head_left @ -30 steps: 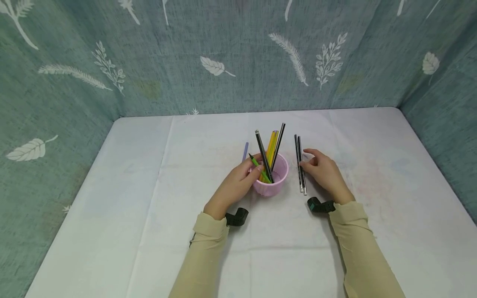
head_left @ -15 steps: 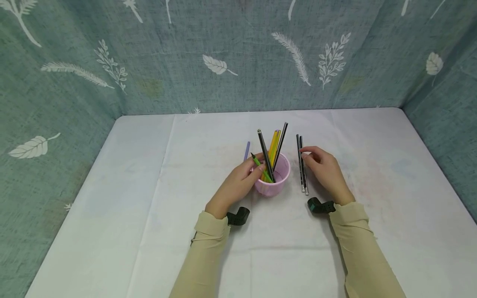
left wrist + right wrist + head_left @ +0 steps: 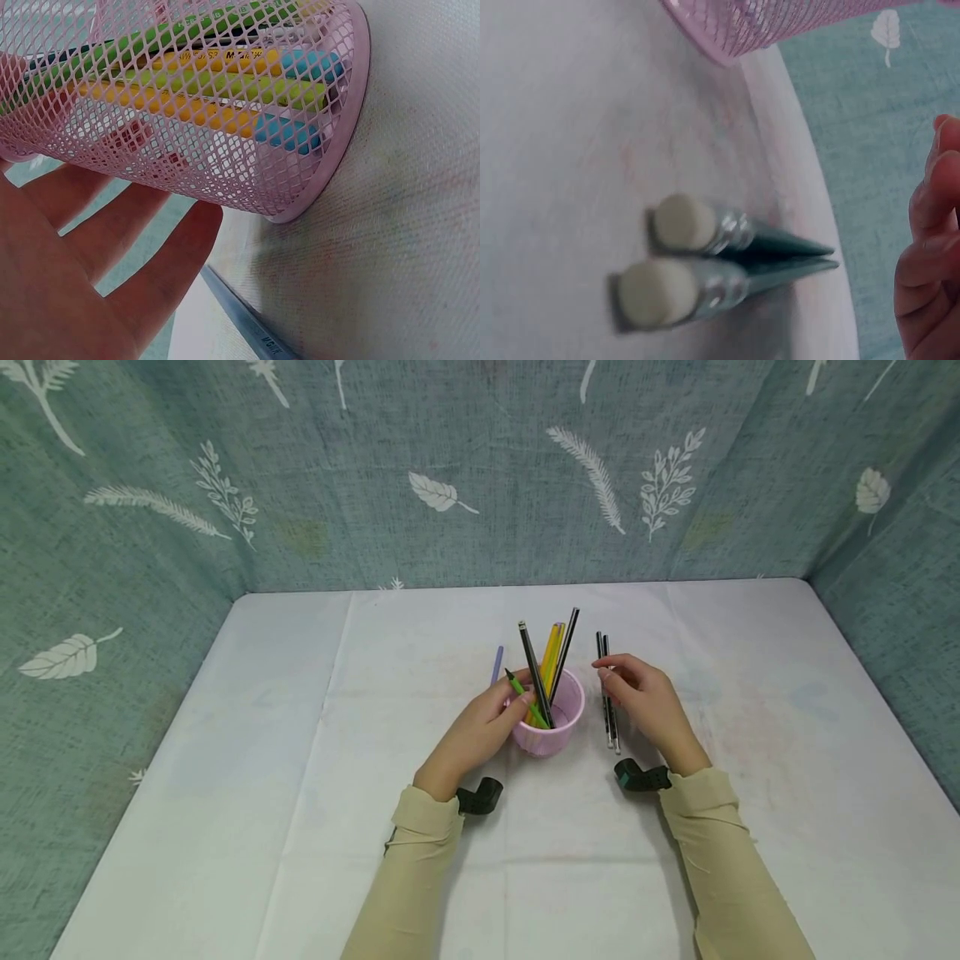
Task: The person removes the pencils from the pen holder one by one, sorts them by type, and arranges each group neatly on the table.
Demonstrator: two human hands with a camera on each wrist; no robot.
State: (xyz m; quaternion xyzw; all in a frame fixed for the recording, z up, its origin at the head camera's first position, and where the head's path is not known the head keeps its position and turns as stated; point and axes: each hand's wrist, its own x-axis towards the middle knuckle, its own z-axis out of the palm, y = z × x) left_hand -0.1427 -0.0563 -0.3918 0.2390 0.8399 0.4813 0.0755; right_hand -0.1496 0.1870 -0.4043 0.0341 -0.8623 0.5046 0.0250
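Observation:
My left hand (image 3: 476,727) holds the pink mesh pen cup (image 3: 543,742) from its left side, fingers round the wall and thumb by the rim. Inside lean a green pencil (image 3: 516,682), black pencils (image 3: 529,653) and yellow pencils (image 3: 552,647). Through the mesh in the left wrist view, yellow pencils (image 3: 225,116) show blue ends. Two dark pencils (image 3: 612,722) lie side by side right of the cup, their white erasers (image 3: 681,223) toward me. Over their far part hovers my right hand (image 3: 648,697), fingers loosely bent; nothing shows in its grasp.
A blue-violet pen (image 3: 497,662) lies on the table just behind the cup, left of it. White cloth (image 3: 300,843) covers the table. Green leaf-patterned curtain (image 3: 465,435) hangs along the back and sides. Small black cameras (image 3: 480,797) sit on both wrists.
My right hand has shifted up along the two dark pencils and slightly left, its fingertips now over their far part. The pencils stay lying. My left hand keeps its hold on the cup.

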